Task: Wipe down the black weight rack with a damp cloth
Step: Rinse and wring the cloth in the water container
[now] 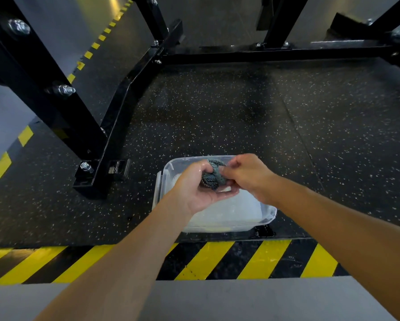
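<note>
Both hands are reaching forward, bare forearms crossing a smooth grey floor strip [217, 302] and a glossy band of yellow-and-black hazard stripes [220, 260], and they are meeting above a clear plastic tub [268, 215]. Left hand [194, 189] is cupping palm-up, wet and shiny, fingers curling round a dark, knobbly-woven cloth [211, 178]. Right hand [248, 174] is pinching the cloth's far end from the other side. The cloth is bunching into a twisted, rope-like wad, its long axis running roughly away from the person and tipping slightly right, just over the tub. The tub, rectangular with rounded corners and whitish inside, is sitting on black rubber flooring [217, 107] flecked with pale specks. Beyond, to the left, the black weight rack [115, 126] is showing glossy square steel tubing and bright hex bolts [66, 89], well apart from the cloth.
</note>
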A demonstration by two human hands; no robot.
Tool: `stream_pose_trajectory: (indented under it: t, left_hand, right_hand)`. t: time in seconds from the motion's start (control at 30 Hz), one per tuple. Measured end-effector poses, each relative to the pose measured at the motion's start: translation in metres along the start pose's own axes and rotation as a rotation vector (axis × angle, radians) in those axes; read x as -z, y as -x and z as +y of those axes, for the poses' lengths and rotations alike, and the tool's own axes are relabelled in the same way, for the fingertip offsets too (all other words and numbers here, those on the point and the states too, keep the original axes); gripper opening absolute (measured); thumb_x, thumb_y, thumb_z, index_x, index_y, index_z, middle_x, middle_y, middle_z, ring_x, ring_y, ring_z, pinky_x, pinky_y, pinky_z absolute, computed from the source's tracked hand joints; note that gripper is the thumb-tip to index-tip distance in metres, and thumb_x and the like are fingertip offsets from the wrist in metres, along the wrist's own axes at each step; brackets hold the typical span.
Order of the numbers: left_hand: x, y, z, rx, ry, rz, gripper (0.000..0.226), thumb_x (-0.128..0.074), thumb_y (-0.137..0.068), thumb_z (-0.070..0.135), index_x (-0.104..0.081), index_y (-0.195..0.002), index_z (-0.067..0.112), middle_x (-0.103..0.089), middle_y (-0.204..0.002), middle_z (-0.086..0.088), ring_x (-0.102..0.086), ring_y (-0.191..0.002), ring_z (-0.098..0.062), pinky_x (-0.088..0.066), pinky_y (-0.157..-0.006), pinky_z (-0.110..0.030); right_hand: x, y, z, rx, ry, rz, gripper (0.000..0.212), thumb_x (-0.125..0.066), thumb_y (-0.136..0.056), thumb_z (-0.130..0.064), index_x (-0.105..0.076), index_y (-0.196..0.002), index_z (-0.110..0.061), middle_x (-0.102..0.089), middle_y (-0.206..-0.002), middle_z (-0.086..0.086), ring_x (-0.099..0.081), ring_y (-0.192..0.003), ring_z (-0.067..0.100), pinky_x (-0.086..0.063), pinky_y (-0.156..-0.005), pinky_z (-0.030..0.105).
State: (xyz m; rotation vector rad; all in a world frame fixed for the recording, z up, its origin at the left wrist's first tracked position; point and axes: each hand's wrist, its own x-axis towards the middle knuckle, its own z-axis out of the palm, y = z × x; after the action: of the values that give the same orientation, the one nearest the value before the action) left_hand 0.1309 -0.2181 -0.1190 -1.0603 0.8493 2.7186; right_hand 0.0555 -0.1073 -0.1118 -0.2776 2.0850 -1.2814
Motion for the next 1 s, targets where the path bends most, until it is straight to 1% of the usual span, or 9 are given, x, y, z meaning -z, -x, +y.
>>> stream_pose_trajectory:
  t: [0.1, 0.2, 0.33, 0.4, 0.53, 0.7, 0.83, 0.9, 1.0]
  left_hand:
    - [0.0, 0.0, -0.001, -0.007, -0.102, -0.08, 0.007, -0.054, -0.088, -0.001, -0.059, -0.092, -0.001, -0.058, -0.106, -0.024, -0.056, -0.101, -0.042, -0.049, -0.096, -0.063]
    - [0.006, -0.002, 0.001, -0.057, -0.372, 0.024, 0.017, -0.063, -0.089, -0.006, -0.06, -0.106, -0.009, -0.067, -0.105, -0.027, -0.069, -0.089, -0.039, -0.059, -0.083, -0.046]
    - [0.016, -0.003, 0.002, -0.437, -1.312, 0.08, 0.038, -0.073, -0.08, 0.0, -0.049, -0.108, 0.009, -0.057, -0.083, 0.001, -0.055, -0.07, -0.014, -0.043, -0.054, -0.015]
    - [0.013, -0.002, 0.001, -0.623, -1.689, 0.004, 0.037, -0.07, -0.084, 0.009, -0.042, -0.108, 0.013, -0.057, -0.089, 0.004, -0.055, -0.079, -0.015, -0.041, -0.057, -0.017]
    - [0.005, -0.001, 0.007, -0.714, -2.008, -0.057, 0.024, -0.055, -0.094, 0.011, -0.035, -0.107, 0.015, -0.06, -0.101, -0.007, -0.056, -0.083, -0.023, -0.038, -0.057, -0.028]
    - [0.004, -0.005, 0.01, -0.71, -2.231, -0.068, 0.04, -0.059, -0.096, 0.023, -0.032, -0.121, 0.008, -0.056, -0.085, -0.002, -0.062, -0.079, -0.026, -0.04, -0.056, -0.03]
    - [0.001, -0.012, 0.013, -0.614, -2.234, -0.024, 0.012, -0.059, -0.089, 0.01, -0.058, -0.101, 0.009, -0.065, -0.088, -0.008, -0.065, -0.084, -0.028, -0.044, -0.063, -0.032]
    - [-0.002, -0.014, 0.016, -0.542, -2.165, -0.005, 0.008, -0.059, -0.083, 0.004, -0.06, -0.077, 0.009, -0.062, -0.072, -0.008, -0.063, -0.073, -0.026, -0.043, -0.058, -0.033]
    - [-0.01, -0.012, 0.022, -0.257, -2.067, 0.014, 0.009, -0.063, -0.084, 0.004, -0.071, -0.079, 0.004, -0.064, -0.055, -0.003, -0.055, -0.045, -0.015, -0.043, -0.052, -0.025]
  right_hand:
    - [0.0, 0.003, 0.001, 0.017, 0.062, 0.024, 0.009, -0.069, -0.09, -0.005, -0.063, -0.088, 0.001, -0.065, -0.074, 0.014, -0.061, -0.058, 0.018, -0.055, -0.054, 0.027]
    - [0.016, 0.009, -0.011, -0.038, 0.157, -0.3, 0.014, -0.067, -0.087, 0.004, -0.067, -0.1, -0.002, -0.07, -0.099, 0.011, -0.066, -0.089, 0.021, -0.055, -0.086, 0.03]
    - [0.028, 0.002, -0.022, -0.237, -0.103, -0.482, 0.049, -0.068, -0.086, 0.006, -0.051, -0.13, -0.008, -0.064, -0.109, 0.018, -0.062, -0.091, 0.025, -0.055, -0.08, 0.033]
    - [0.023, -0.002, -0.02, -0.215, -0.041, -0.573, 0.051, -0.068, -0.086, 0.005, -0.051, -0.13, -0.013, -0.064, -0.107, 0.015, -0.063, -0.093, 0.025, -0.056, -0.08, 0.034]
    - [0.015, -0.006, -0.02, -0.177, 0.086, -0.616, 0.039, -0.061, -0.086, 0.01, -0.054, -0.123, 0.0, -0.06, -0.096, 0.015, -0.058, -0.079, 0.02, -0.052, -0.069, 0.028]
    - [0.01, -0.004, -0.02, -0.063, 0.336, -0.526, 0.021, -0.065, -0.087, 0.0, -0.058, -0.107, -0.001, -0.058, -0.076, 0.008, -0.052, -0.066, 0.016, -0.045, -0.062, 0.026]
    - [0.0, -0.001, -0.016, 0.132, 0.762, -0.413, 0.016, -0.065, -0.088, -0.018, -0.053, -0.078, -0.016, -0.054, -0.071, 0.002, -0.049, -0.064, 0.016, -0.037, -0.057, 0.024]
    - [-0.001, 0.002, -0.013, 0.223, 0.874, -0.367, 0.026, -0.062, -0.09, -0.017, -0.046, -0.07, -0.024, -0.05, -0.069, -0.007, -0.05, -0.065, 0.013, -0.034, -0.053, 0.023]
    - [0.001, 0.006, -0.008, 0.382, 0.968, -0.339, 0.022, -0.056, -0.093, -0.015, -0.049, -0.074, -0.024, -0.052, -0.073, -0.01, -0.055, -0.07, 0.012, -0.04, -0.057, 0.02]
